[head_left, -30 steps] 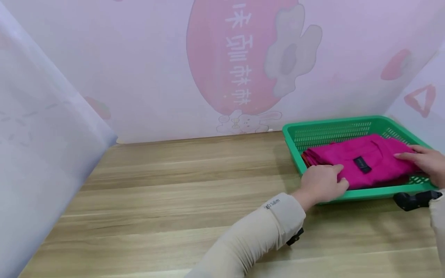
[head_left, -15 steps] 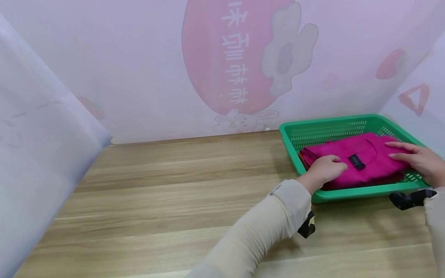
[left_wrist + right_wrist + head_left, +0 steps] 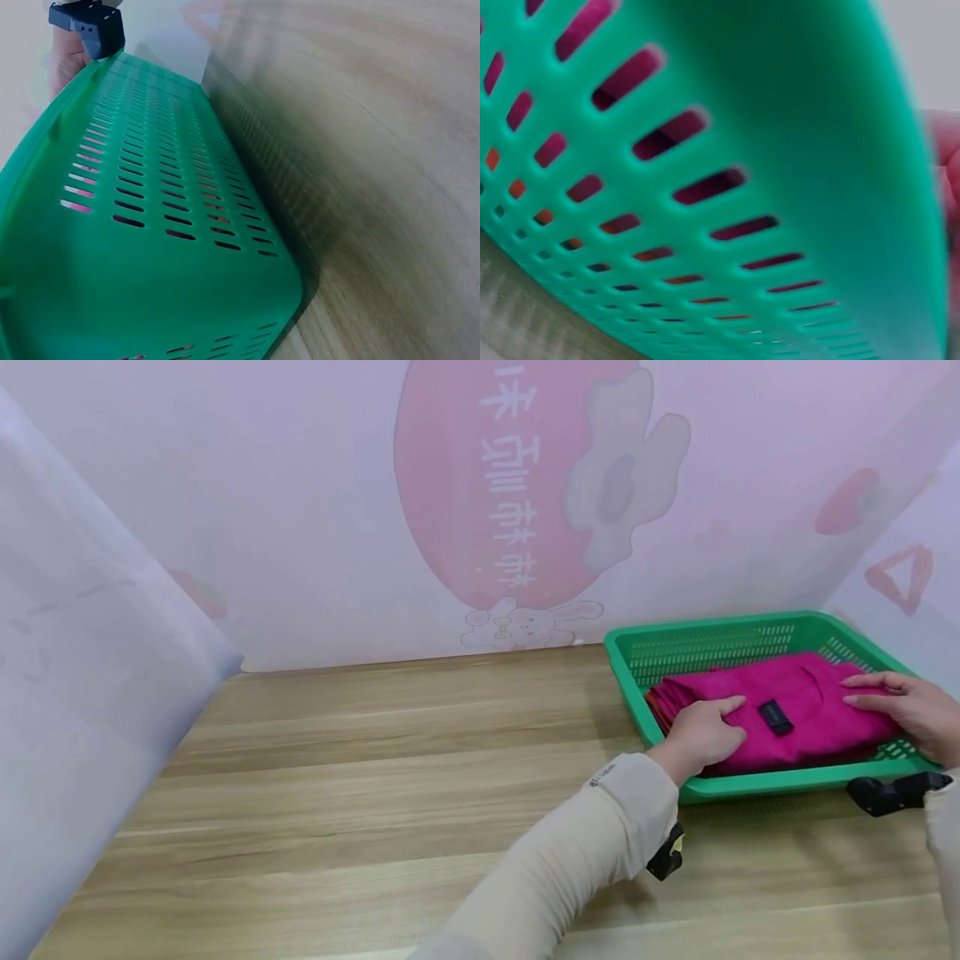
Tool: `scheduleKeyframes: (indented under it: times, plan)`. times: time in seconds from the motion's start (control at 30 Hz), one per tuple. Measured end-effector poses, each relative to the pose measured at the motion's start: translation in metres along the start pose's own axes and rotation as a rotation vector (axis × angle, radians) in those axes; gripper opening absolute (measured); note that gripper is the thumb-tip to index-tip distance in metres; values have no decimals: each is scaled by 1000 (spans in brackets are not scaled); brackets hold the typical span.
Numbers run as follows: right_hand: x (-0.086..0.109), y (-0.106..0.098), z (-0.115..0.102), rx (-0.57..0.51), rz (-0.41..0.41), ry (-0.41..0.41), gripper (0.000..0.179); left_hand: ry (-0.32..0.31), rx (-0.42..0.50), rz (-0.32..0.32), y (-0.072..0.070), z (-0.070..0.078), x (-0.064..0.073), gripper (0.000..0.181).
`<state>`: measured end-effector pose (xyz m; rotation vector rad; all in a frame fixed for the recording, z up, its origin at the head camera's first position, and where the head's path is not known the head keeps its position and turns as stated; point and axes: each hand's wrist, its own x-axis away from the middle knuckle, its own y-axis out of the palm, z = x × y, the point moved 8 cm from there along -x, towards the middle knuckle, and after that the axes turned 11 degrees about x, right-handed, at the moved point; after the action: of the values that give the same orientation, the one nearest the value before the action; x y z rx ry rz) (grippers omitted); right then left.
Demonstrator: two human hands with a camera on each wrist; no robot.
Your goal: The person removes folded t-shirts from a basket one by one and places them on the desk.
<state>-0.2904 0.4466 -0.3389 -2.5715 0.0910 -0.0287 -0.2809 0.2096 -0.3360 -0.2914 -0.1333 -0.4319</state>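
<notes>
Best to smooth shirt [image 3: 821,718] gently and evenly inside basket [image 3: 787,779], without rucking, using spread right fingers [image 3: 876,702], parted left fingers [image 3: 724,705] (some hidden).

Basket [image 3: 802,782] open from above; gap behind pink cloth [image 3: 821,714]. Left hand [image 3: 703,735] blocks near-left corner, right hand [image 3: 918,710] right end. Wall [image 3: 315,527] bars rear. Tabletop [image 3: 390,760] passable left.

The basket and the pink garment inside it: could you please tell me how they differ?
The basket is green; the garment is pink. The basket has rows of slots; the garment is cloth with a dark label. The basket stands on the table, whereas the garment lies folded inside it. Both sit toward the right of the head view.
</notes>
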Motion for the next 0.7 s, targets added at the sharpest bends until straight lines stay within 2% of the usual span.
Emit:
scheduleKeyframes:
  times: [0.1, 0.23, 0.37, 0.57, 0.7]
  plan:
    - [1, 5, -3, -28, -73, -1, 28, 6, 8, 21, -3, 2, 2, 52]
    - [-7, 2, 8, 84, -101, 12, 37, 7, 49, 63, -7, 3, 3, 54]
    - [-17, -11, 27, 145, -66, 5, 46, 22, 74, 72, -8, 4, 3, 57]
    - [-27, -29, 42, 132, -6, 5, 51, 43, 113, 100, -12, 6, 0, 62]
    - [-27, -36, 41, 82, 7, -44, 51, 46, 120, 126, -17, 6, -1, 63]
